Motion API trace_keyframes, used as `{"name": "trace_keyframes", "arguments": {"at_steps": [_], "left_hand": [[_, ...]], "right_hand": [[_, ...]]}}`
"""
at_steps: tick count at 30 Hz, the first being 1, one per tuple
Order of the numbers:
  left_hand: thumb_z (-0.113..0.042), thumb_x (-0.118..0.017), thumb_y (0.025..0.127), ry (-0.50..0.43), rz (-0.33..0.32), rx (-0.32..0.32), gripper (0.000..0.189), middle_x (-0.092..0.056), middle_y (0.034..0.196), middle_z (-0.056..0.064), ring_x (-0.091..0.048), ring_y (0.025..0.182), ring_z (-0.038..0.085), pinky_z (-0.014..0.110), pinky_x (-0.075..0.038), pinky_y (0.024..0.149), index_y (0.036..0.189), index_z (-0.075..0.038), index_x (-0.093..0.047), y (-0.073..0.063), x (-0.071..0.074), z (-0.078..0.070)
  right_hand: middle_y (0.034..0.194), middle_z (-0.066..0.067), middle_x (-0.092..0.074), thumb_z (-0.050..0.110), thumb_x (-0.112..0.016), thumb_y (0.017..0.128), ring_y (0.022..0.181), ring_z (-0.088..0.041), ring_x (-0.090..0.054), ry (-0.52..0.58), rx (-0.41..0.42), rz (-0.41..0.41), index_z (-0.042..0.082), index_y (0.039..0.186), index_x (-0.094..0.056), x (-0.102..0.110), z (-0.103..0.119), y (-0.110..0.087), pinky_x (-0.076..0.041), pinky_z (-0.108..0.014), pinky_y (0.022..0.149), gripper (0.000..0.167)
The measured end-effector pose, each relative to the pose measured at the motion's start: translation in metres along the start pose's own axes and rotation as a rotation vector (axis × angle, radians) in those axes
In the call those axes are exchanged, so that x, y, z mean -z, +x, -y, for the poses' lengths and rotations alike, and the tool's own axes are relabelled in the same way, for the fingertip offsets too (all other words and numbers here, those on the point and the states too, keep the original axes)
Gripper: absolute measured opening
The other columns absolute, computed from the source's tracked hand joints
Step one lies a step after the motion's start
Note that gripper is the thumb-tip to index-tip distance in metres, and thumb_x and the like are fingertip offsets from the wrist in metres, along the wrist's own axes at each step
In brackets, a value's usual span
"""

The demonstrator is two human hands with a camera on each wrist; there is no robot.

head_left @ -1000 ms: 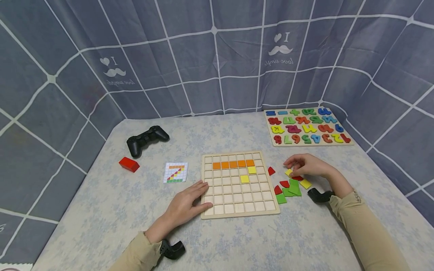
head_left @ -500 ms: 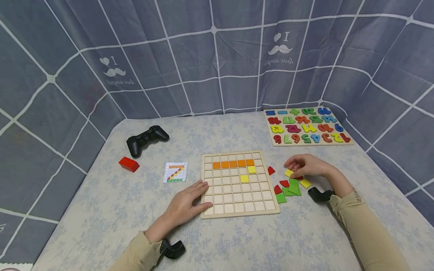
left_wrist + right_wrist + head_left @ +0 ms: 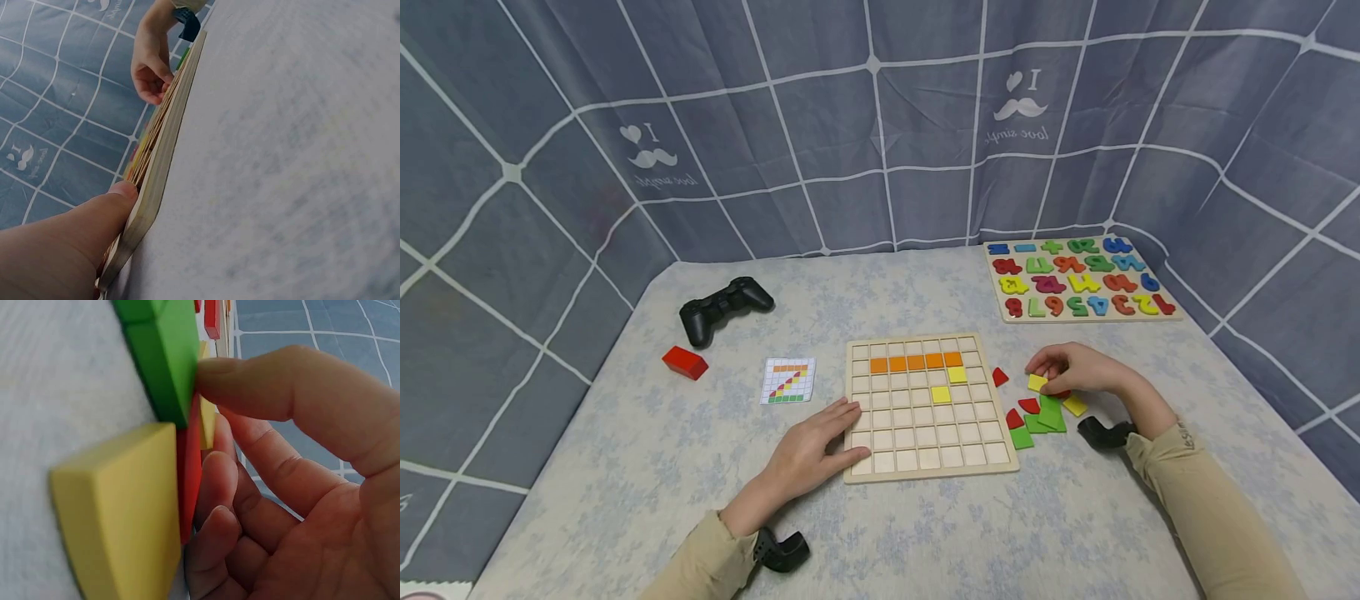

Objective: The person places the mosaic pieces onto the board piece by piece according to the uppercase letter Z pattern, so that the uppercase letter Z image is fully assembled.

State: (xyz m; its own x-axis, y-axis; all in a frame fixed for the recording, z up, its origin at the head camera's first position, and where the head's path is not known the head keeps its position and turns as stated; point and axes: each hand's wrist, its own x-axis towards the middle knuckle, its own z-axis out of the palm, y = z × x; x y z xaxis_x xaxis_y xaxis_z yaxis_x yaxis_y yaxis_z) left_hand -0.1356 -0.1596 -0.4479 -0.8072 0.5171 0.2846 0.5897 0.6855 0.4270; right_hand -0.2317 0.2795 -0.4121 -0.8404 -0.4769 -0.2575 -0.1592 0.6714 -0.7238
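Observation:
My left hand (image 3: 812,450) rests at the left edge of a wooden grid board (image 3: 887,477), its fingertips and thumb over the frame. In the left wrist view, the thumb (image 3: 94,225) lies along the board's rim. Five orange square tiles form a row in the grid; two yellow square tiles (image 3: 941,395) sit below it. Right of the board, my right hand (image 3: 1078,367) pinches a yellow square tile (image 3: 1037,382) between thumb and fingers. In the right wrist view a red piece (image 3: 189,469) lies under the fingers, partly hidden, beside another yellow tile (image 3: 125,512).
Green square tiles (image 3: 1051,414) and red quarter-round pieces (image 3: 1015,419) lie beside the board. A pattern card (image 3: 787,381), a red block (image 3: 685,363) and a black game controller (image 3: 726,310) are on the left. A number puzzle board (image 3: 1082,321) lies at the back right.
The yellow tile at my right fingertips has turned and shifted slightly, and the right hand has moved a little to the left. My left hand stays on the board.

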Motion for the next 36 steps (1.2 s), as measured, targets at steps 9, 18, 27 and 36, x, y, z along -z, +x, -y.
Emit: {"name": "trace_keyframes", "arguments": {"at_steps": [9,18,27,36], "left_hand": [[-0.045,-0.066,0.085,-0.005,-0.004,-0.003,0.063,-0.051,0.136,0.008,-0.041,0.130,0.020,0.038,-0.039,0.104,0.130,-0.003,-0.056,0.000,0.000,0.001],[-0.045,-0.067,0.084,-0.001,0.000,-0.005,0.064,-0.051,0.136,0.008,-0.041,0.130,0.020,0.039,-0.039,0.104,0.130,-0.003,-0.056,0.001,-0.001,0.001],[-0.044,-0.068,0.083,0.000,-0.008,0.001,0.063,-0.052,0.135,0.009,-0.042,0.130,0.021,0.039,-0.039,0.104,0.130,-0.003,-0.057,0.000,-0.001,0.000],[-0.045,-0.067,0.084,0.008,-0.001,0.002,0.063,-0.052,0.136,0.008,-0.042,0.130,0.021,0.038,-0.038,0.104,0.130,-0.003,-0.056,0.000,-0.001,0.001]], "right_hand": [[0.078,-0.004,-0.051,0.014,-0.076,0.078,0.072,-0.020,-0.047,0.033,-0.011,-0.014,-0.001,0.099,-0.059,-0.001,0.005,0.000,-0.041,-0.026,0.060,0.032],[0.073,-0.004,-0.056,0.016,-0.075,0.079,0.065,-0.019,-0.050,0.017,-0.002,-0.001,0.003,0.090,-0.060,-0.001,0.011,0.006,-0.044,-0.026,0.057,0.023],[0.081,-0.002,-0.065,0.016,-0.070,0.085,0.074,-0.020,-0.058,-0.001,0.144,-0.004,0.003,0.096,-0.065,-0.017,0.054,0.024,-0.050,-0.030,0.068,0.017],[0.081,0.003,-0.064,0.011,-0.066,0.088,0.075,-0.012,-0.060,-0.045,0.277,0.091,0.007,0.095,-0.067,-0.057,0.096,0.047,-0.052,-0.029,0.071,0.009]]}}
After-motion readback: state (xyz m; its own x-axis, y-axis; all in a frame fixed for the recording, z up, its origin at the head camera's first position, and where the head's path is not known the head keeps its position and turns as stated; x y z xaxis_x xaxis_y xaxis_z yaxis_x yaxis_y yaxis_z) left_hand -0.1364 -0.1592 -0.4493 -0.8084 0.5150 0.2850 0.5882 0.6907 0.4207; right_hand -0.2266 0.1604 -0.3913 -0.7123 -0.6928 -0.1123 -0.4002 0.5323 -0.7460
